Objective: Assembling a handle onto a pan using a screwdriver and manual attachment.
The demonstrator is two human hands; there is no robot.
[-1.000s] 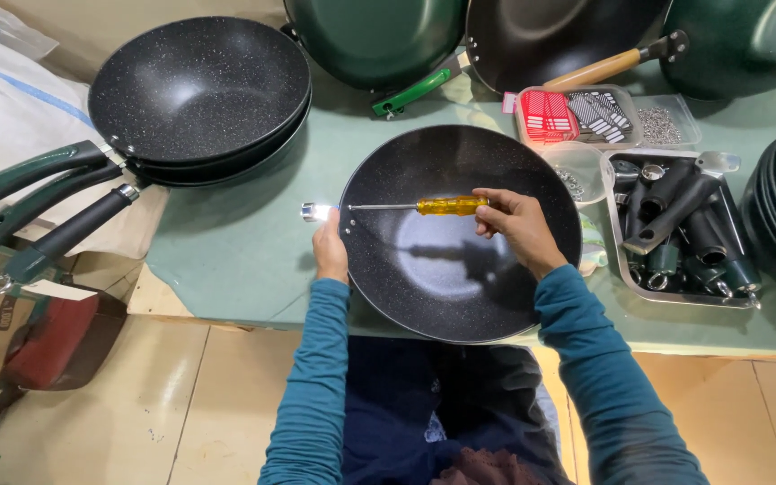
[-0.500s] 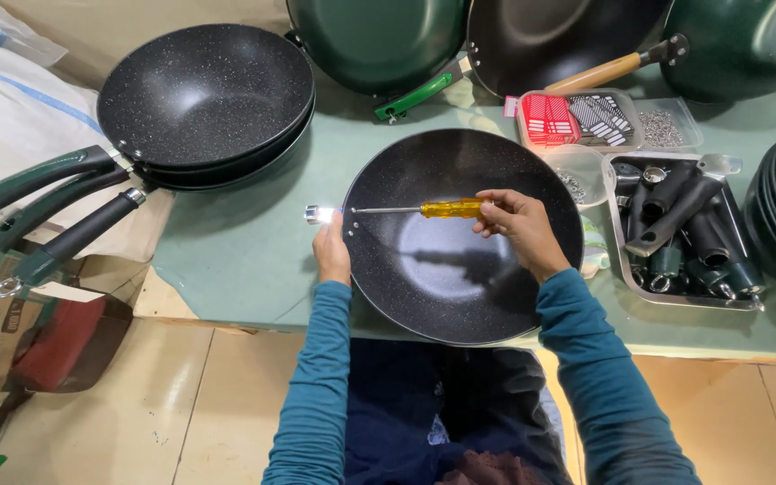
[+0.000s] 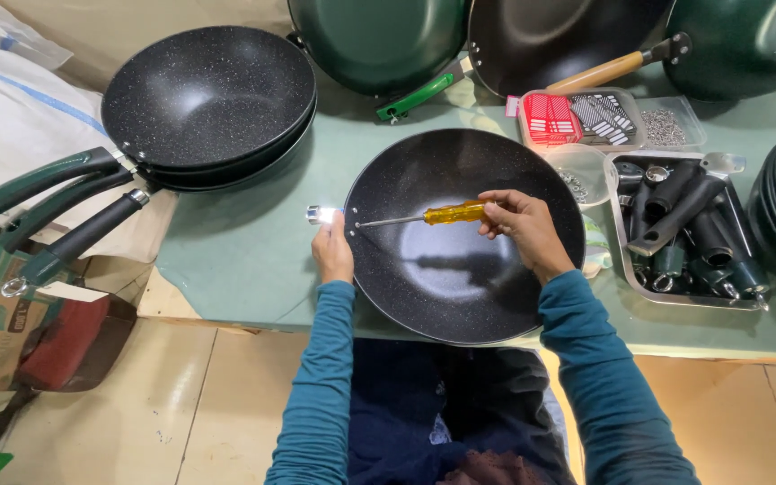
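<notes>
Holding a yellow-handled screwdriver (image 3: 433, 216) in the right hand (image 3: 521, 229), fingers closed around the back end of the handle, with the metal shaft running left across the inside of a black speckled pan (image 3: 460, 238). Tip sits right at the pan's left wall, close to a couple of small rivet dots. The left hand (image 3: 332, 251) is outside that same wall, gripping the rim area next to a shiny metal bracket (image 3: 321, 214) that sticks out from the pan; can't tell exactly how much of the bracket the fingers are pinching.

The pan lies flat on a pale green table (image 3: 244, 242), near the front edge, straight in front of the person.

Other stuff around: a stack of finished pans (image 3: 208, 99) with green and black handles off to the left, a metal tray (image 3: 689, 235) full of dark handles on the right, a clear box of screws (image 3: 671, 126) behind it, and a red-and-black packet (image 3: 577, 115) beside that. More dark green pans (image 3: 379, 40) lean along the back.
</notes>
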